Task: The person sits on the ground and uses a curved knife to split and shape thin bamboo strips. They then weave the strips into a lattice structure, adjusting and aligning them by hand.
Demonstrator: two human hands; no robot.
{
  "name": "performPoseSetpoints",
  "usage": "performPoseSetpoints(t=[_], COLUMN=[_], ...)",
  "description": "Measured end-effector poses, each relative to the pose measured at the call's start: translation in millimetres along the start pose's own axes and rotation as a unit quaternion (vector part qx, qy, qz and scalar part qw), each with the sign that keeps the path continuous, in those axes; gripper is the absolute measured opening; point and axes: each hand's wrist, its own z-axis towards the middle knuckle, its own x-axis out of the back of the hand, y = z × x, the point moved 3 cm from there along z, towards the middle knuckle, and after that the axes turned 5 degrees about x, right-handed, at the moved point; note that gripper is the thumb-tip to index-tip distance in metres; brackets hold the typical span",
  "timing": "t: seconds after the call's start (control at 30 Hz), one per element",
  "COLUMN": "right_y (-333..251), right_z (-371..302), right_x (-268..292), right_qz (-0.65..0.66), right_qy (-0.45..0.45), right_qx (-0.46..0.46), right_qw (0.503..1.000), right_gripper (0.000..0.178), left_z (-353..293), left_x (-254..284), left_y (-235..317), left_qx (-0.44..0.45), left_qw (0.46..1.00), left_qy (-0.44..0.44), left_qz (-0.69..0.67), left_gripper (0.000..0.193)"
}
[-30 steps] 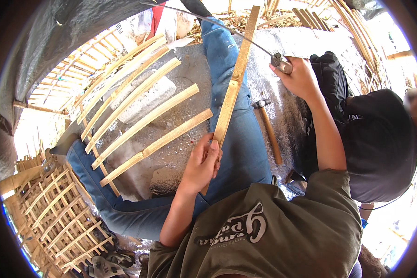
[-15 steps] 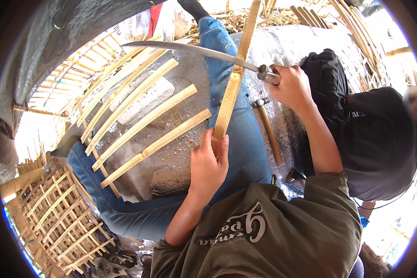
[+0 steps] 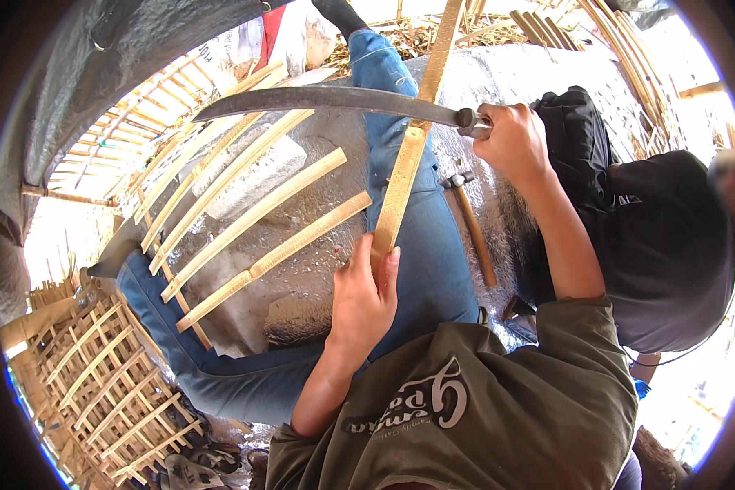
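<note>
My left hand (image 3: 363, 296) is closed around the near end of a long bamboo strip (image 3: 401, 181), thumb on its right side. The strip slants up and away over my jeans-clad leg (image 3: 433, 253). In my right hand (image 3: 514, 145) is the handle of a machete (image 3: 327, 100) with a long, slightly curved grey blade. The blade points left and crosses the strip near a node; whether it touches the strip I cannot tell. To the right of my leg lies a hammer (image 3: 474, 233) with a wooden handle.
Several split bamboo strips (image 3: 257, 214) fan out at the left, joined to a crosspiece. A woven bamboo panel (image 3: 110, 384) lies at the lower left. A person in black (image 3: 670, 245) sits close on the right. Pale stone block (image 3: 249, 171) rests behind the strips.
The machete's blade has turned, showing more of its broad side, and its tip has shifted left and down. My left hand and the bamboo strip have barely moved.
</note>
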Motion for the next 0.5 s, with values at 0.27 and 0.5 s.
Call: performPoseSetpoints(t=[0.27, 0.5], right_y=[48.9, 58.8], right_z=[25.6, 40.3], right_x=[2.0, -18.3], right_qz=[-0.029, -0.029], right_qy=[0.026, 0.047], right_qx=[-0.064, -0.089], right_qw=[0.997, 0.995], right_gripper=[0.030, 0.032], left_z=[-11.4, -14.7], left_x=[1.1, 11.1], left_y=[2.9, 8.9], left_qx=[-0.017, 0.020], left_qw=[1.000, 1.000], left_qy=[-0.003, -0.018], left_qz=[-0.017, -0.004], left_gripper=[0.023, 0.025])
